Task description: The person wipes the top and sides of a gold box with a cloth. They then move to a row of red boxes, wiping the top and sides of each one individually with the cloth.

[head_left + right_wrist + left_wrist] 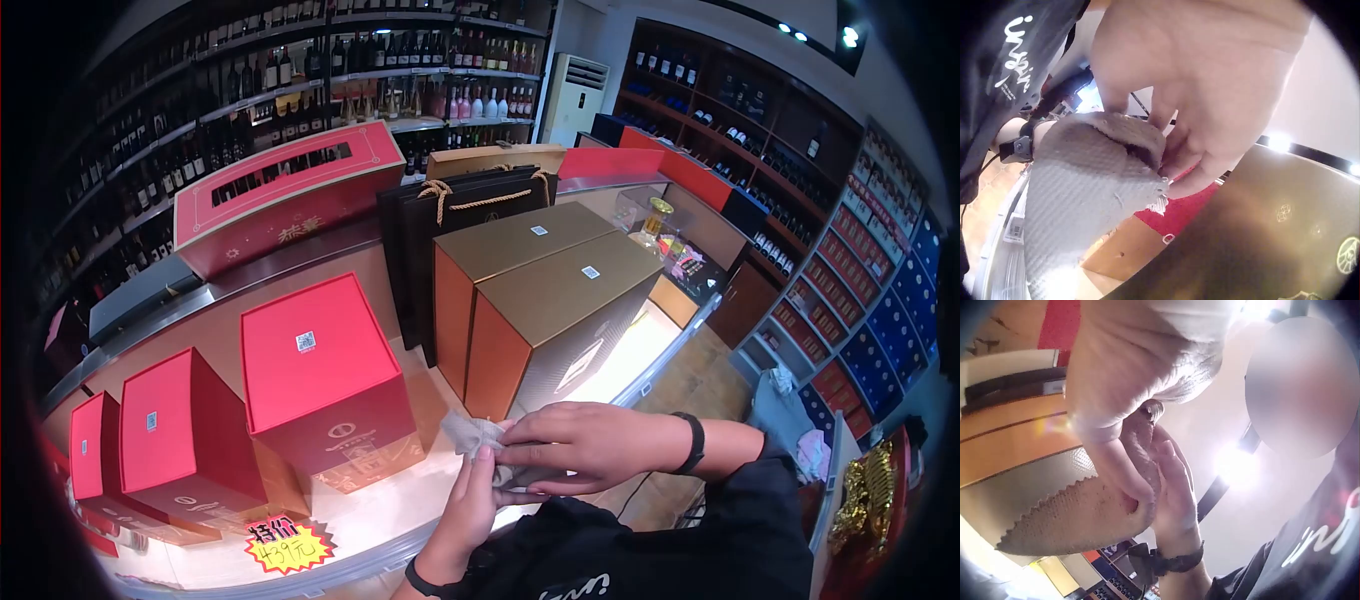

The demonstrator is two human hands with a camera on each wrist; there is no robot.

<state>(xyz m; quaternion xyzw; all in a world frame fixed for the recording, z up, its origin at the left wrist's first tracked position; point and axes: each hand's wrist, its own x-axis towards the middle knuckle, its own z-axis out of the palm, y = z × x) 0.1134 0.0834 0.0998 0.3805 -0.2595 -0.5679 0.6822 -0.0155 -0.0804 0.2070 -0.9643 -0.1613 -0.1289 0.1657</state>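
Both hands meet at a grey ribbed cloth point(468, 432), folded and bunched, above the near edge of the lit display counter. My left hand point(470, 510) grips it from below, thumb up against the folds. From the other side my right hand point(580, 445) holds the cloth, its fingers lying across the top. The left wrist view shows a loose flap of the cloth point(1066, 519) with a jagged edge hanging from the fingers. In the right wrist view the cloth point(1085, 187) covers most of my left hand. Just beyond stand two gold boxes point(560, 310) with orange sides.
Three red gift boxes point(320, 350) stand on the counter to the left, a yellow price sign point(288, 545) before them. Black paper bags point(410, 270) and a long red box point(290, 195) are behind. Bottle shelves point(430, 75) line the back wall.
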